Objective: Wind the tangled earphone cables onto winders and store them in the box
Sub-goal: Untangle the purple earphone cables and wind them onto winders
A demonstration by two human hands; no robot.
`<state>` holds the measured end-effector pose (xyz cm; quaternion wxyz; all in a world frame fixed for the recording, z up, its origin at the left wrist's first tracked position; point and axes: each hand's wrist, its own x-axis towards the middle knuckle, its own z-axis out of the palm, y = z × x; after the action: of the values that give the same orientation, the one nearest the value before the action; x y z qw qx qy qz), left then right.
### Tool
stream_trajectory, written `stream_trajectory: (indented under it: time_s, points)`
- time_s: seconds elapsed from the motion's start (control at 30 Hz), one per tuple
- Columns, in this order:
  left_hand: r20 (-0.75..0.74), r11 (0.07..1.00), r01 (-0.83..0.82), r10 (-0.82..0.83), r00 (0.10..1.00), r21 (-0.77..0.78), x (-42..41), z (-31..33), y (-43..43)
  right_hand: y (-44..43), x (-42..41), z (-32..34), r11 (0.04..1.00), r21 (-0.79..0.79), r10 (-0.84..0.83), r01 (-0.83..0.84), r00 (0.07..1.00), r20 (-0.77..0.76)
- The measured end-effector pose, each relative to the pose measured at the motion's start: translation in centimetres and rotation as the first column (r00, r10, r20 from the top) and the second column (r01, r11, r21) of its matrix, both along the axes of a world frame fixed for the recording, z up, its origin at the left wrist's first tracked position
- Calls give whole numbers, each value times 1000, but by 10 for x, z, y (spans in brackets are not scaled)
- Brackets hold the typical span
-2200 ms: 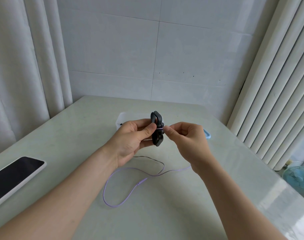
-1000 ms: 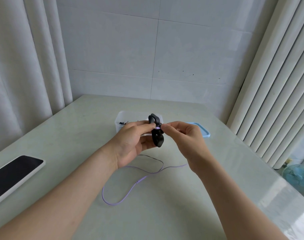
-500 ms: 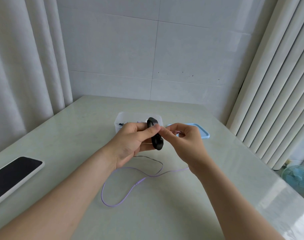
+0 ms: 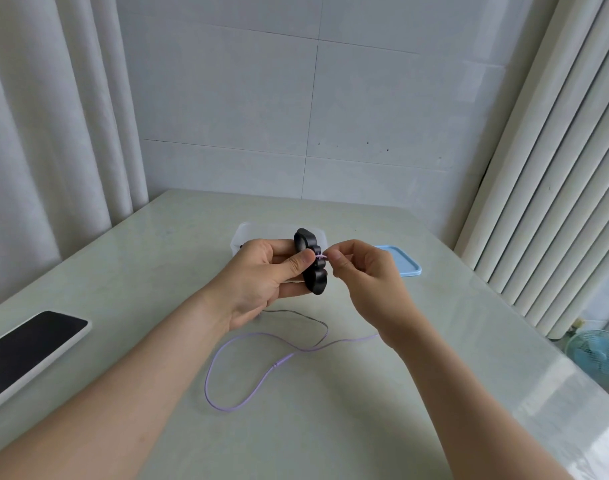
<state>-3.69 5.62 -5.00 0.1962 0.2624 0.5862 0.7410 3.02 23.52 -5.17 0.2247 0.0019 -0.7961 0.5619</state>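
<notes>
My left hand (image 4: 261, 278) grips a black winder (image 4: 313, 263) upright above the table, thumb pressed on its narrow waist. My right hand (image 4: 365, 278) pinches the purple earphone cable (image 4: 247, 386) right at the winder's waist, where a few purple turns show. The slack cable drops under my right wrist and lies in a loose loop on the table below my hands. A thinner grey stretch of cable (image 4: 306, 317) curves beneath my left hand. The clear plastic box (image 4: 242, 233) stands just behind my hands, mostly hidden by them.
The box's light blue lid (image 4: 403, 265) lies flat to the right of the box. A phone (image 4: 26, 348) with a white case rests at the table's left edge. Curtains hang on both sides, and a small fan (image 4: 597, 351) stands on the floor at the right.
The winder has turned in my left hand between frames while my right hand carried the cable round its waist. The loop on the table has hardly shifted.
</notes>
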Motion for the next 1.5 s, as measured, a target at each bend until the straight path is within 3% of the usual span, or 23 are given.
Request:
stream_trajectory:
  time_s: [0.13, 0.27, 0.4, 0.5, 0.73, 0.9, 1.07, 1.2, 1.37, 1.5]
  points:
    - [22, 996, 82, -83, 996, 37, 2, 1, -1, 2, -2, -1, 1000, -11, -14, 14, 1000, -15]
    - [9, 998, 43, -43, 999, 40, 1, 1, 0, 0, -2, -1, 993, 100, -56, 63, 996, -75]
    - [-72, 996, -66, 62, 996, -62, -2, 0, -1, 1, -3, -4, 983, 180, -50, 44, 998, 29]
    - [-67, 993, -58, 52, 996, -103, -1, 0, -1, 0, -3, -6, 978, 210, -19, -2, 995, 103]
    - [-49, 1000, -14, 13, 999, -7, 1, 2, 3, 2, -5, -4, 976, 196, -95, 95, 995, -12]
    - [-14, 986, -161, 161, 987, 40, 1, 1, 6, -2, -7, -10, 934, 351, -81, 73, 997, 9]
    - [14, 938, -342, 342, 940, 59, -2, -3, 9, -10, 4, -5, 883, 464, 49, -70, 997, 57]
    - [-11, 900, -434, 434, 901, -25, -9, -9, 5, -15, 4, -6, 826, 564, -4, 11, 1000, -13]
    - [5, 919, -394, 394, 919, -33, -7, -9, 8, -12, 3, -11, 781, 622, -72, 58, 997, -2]
    - [-60, 920, -386, 383, 922, -62, -6, -12, 8, -16, 9, -5, 803, 595, 38, -37, 999, 10]
